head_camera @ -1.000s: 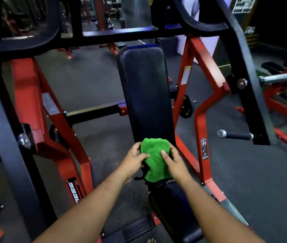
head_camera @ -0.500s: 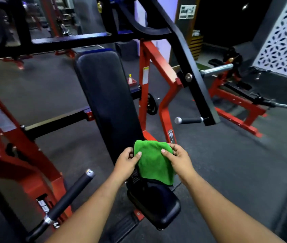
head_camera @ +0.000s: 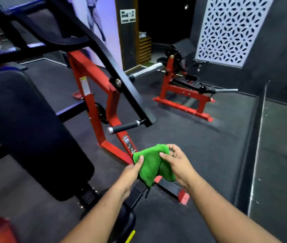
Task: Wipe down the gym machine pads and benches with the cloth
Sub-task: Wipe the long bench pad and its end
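At far left, the black back pad [head_camera: 25, 130] of the machine fills the view, tilted, with its lower end near the seat pad [head_camera: 125, 223], which sits at the bottom edge below my left forearm. To the right of the back pad stands the red frame [head_camera: 93, 95], crossed by a black lever arm [head_camera: 121, 79] that ends in a black handle grip [head_camera: 123, 127] with a metal cap.

My left hand [head_camera: 130, 174] is closed on the left edge of the green cloth [head_camera: 152, 163]; the thumb lies across the front of the fabric and the fingers are behind it, out of sight. The cloth hangs bunched between both hands, in the air over the dark floor [head_camera: 200, 155] and in front of the foot of the red frame, well apart from the back pad. My right hand [head_camera: 177, 163] pinches the upper right edge of the cloth between thumb and curled fingers.

Farther right, across the floor, stands a second red machine [head_camera: 183, 88]. Behind it, a white patterned panel [head_camera: 230, 27] is fixed to the dark wall.
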### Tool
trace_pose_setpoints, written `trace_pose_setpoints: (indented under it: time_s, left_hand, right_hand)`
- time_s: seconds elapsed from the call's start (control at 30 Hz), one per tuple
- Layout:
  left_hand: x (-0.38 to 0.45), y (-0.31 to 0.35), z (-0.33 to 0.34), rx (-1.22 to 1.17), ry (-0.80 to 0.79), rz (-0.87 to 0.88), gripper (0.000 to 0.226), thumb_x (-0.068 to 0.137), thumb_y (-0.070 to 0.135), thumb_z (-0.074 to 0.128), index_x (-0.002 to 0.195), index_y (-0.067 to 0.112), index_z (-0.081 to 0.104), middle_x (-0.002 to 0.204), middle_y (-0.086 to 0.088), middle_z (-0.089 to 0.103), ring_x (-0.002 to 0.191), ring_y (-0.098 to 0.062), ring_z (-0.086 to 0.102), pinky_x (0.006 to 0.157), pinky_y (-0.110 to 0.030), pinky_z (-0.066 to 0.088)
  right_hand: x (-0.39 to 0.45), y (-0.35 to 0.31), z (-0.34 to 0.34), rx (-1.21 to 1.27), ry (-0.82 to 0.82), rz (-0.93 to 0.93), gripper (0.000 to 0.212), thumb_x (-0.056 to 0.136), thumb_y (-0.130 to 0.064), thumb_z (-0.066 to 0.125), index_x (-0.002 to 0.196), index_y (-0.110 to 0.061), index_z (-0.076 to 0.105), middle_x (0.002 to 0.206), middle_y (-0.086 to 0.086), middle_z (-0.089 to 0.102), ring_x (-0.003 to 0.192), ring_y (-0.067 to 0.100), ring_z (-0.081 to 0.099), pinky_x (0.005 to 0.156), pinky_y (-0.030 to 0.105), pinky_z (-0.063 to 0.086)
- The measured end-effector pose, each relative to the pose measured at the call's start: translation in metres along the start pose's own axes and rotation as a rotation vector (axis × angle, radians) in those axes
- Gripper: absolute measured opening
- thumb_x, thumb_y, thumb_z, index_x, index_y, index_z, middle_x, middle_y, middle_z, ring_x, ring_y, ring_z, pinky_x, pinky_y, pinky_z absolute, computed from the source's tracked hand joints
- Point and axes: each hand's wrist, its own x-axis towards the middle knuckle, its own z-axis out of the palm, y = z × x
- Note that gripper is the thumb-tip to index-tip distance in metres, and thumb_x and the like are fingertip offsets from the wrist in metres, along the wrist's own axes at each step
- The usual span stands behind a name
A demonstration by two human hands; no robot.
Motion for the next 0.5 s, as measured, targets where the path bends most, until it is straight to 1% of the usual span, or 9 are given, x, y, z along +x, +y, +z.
trace_pose_setpoints:
  time_s: [0.03, 0.1, 0.13, 0.17, 0.23, 0.3, 0.37, 0.43, 0.5]
  left_hand:
    - [0.010, 0.002, 0.019, -0.040, -0.021, 0.036, 0.032, 0.104, 0.035, 0.051, 0.117, 0.012, 0.070, 0.101, 0.001, 0.079, 0.091, -0.004, 0.074, 0.074, -0.014, 0.055]
    - [0.031, 0.006, 0.057, -0.103, -0.036, 0.096, 0.032, 0.102, 0.029, 0.057, 0.125, 0.010, 0.067, 0.120, -0.009, 0.074, 0.112, -0.019, 0.070, 0.096, -0.031, 0.056]
    - [0.041, 0.006, 0.069, -0.133, -0.047, 0.115, 0.030, 0.101, 0.024, 0.059, 0.126, 0.009, 0.066, 0.122, -0.013, 0.073, 0.116, -0.025, 0.069, 0.101, -0.039, 0.054]
    - [0.057, 0.007, 0.085, -0.167, -0.053, 0.114, 0.029, 0.101, 0.018, 0.059, 0.126, 0.007, 0.065, 0.122, -0.015, 0.072, 0.116, -0.031, 0.068, 0.102, -0.044, 0.053]
    - [0.079, 0.009, 0.109, -0.183, -0.062, 0.093, 0.026, 0.100, 0.011, 0.059, 0.124, 0.004, 0.065, 0.118, -0.018, 0.073, 0.111, -0.034, 0.070, 0.097, -0.045, 0.056]
    - [0.099, 0.014, 0.130, -0.145, -0.071, 0.081, 0.023, 0.099, 0.009, 0.060, 0.120, 0.003, 0.067, 0.112, -0.016, 0.076, 0.102, -0.029, 0.073, 0.084, -0.037, 0.060]
    - [0.126, 0.020, 0.151, -0.120, -0.065, 0.055, 0.018, 0.097, 0.007, 0.062, 0.114, 0.005, 0.068, 0.105, -0.015, 0.077, 0.091, -0.022, 0.075, 0.073, -0.030, 0.060]
    - [0.159, 0.025, 0.171, -0.100, -0.084, 0.044, 0.015, 0.096, 0.006, 0.064, 0.110, 0.006, 0.069, 0.103, -0.015, 0.077, 0.086, -0.020, 0.075, 0.071, -0.029, 0.060]
    - [0.193, 0.032, 0.187, -0.100, -0.105, 0.031, 0.013, 0.096, 0.010, 0.066, 0.108, 0.009, 0.070, 0.105, -0.017, 0.077, 0.089, -0.024, 0.074, 0.079, -0.036, 0.061]
  right_hand:
    - [0.003, -0.004, -0.017, 0.003, 0.004, 0.002, 0.031, 0.093, 0.004, 0.065, 0.122, 0.000, 0.055, 0.117, 0.025, 0.070, 0.102, 0.034, 0.067, 0.095, 0.050, 0.053]
    - [0.008, -0.015, -0.053, 0.014, 0.032, 0.002, 0.036, 0.092, 0.005, 0.066, 0.127, 0.001, 0.055, 0.121, 0.024, 0.069, 0.103, 0.033, 0.068, 0.098, 0.050, 0.053]
    - [0.011, -0.019, -0.066, 0.017, 0.058, -0.004, 0.037, 0.092, 0.005, 0.066, 0.127, 0.000, 0.055, 0.120, 0.022, 0.070, 0.102, 0.030, 0.068, 0.097, 0.049, 0.054]
    - [0.017, -0.026, -0.084, 0.006, 0.102, -0.016, 0.036, 0.091, 0.006, 0.067, 0.125, 0.000, 0.056, 0.117, 0.020, 0.072, 0.100, 0.027, 0.069, 0.095, 0.046, 0.055]
    - [0.028, -0.034, -0.113, -0.038, 0.192, -0.041, 0.035, 0.089, 0.005, 0.070, 0.121, -0.001, 0.058, 0.108, 0.015, 0.075, 0.094, 0.021, 0.071, 0.087, 0.038, 0.058]
    - [0.040, -0.041, -0.138, -0.057, 0.278, -0.043, 0.036, 0.088, 0.002, 0.073, 0.120, -0.004, 0.059, 0.100, 0.011, 0.075, 0.085, 0.015, 0.071, 0.078, 0.029, 0.056]
    - [0.058, -0.047, -0.164, -0.041, 0.342, -0.017, 0.036, 0.090, -0.005, 0.073, 0.122, -0.012, 0.059, 0.095, 0.007, 0.073, 0.077, 0.010, 0.070, 0.068, 0.022, 0.054]
    - [0.081, -0.049, -0.190, -0.019, 0.368, 0.025, 0.034, 0.093, -0.012, 0.072, 0.125, -0.017, 0.060, 0.095, 0.005, 0.070, 0.074, 0.008, 0.069, 0.064, 0.023, 0.053]
    - [0.106, -0.049, -0.211, -0.042, 0.360, 0.074, 0.033, 0.095, -0.015, 0.070, 0.126, -0.019, 0.062, 0.098, 0.005, 0.070, 0.077, 0.011, 0.069, 0.065, 0.026, 0.054]
